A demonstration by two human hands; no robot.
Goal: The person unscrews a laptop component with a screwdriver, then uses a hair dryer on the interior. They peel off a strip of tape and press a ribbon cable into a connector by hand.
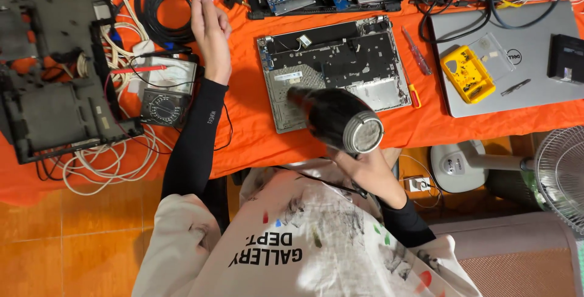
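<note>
The right hand [359, 166] is gripping a heat gun [337, 119], aiming toward twelve o'clock at the open laptop base [337, 69]. The left hand [210, 26] is pinching something small at eleven o'clock. Heating seems underway; steady aim is needed next.

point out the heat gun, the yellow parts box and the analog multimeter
heat gun [333, 116]: head view, on the black barrel, ahead of the rear grille.
yellow parts box [467, 73]: head view, on the tray's middle.
analog multimeter [163, 106]: head view, on the round dial.
</note>
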